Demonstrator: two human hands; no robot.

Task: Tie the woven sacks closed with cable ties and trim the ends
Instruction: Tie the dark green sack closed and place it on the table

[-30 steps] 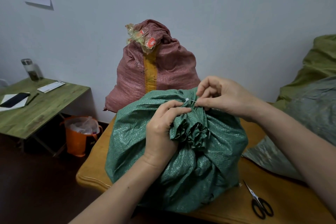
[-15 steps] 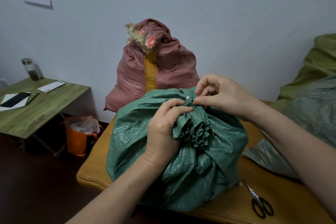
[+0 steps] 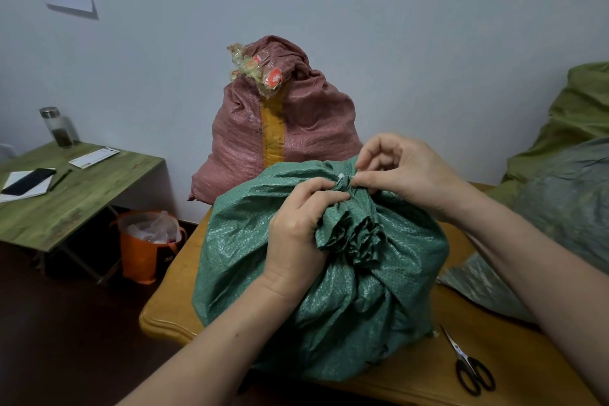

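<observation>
At left, green side table (image 3: 82, 194), orange bin (image 3: 141, 250) beside it; pink sack (image 3: 296, 128) behind; scissors (image 3: 468, 369) far right. Centre, on wooden table (image 3: 171, 306): bulging green sack (image 3: 329, 306), neck bunched in left hand (image 3: 296, 234), white cable tie (image 3: 342, 177) pinched by right hand (image 3: 405, 175).

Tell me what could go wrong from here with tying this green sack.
1. The right hand only pinches the thin cable tie at its fingertips; it may slip.
2. The left hand grips the bunched neck of the green sack; if folds escape, the tie could close around only part.
3. The scissors lie beside the sack near the edge of the table; shifting the sack might knock them off.
</observation>
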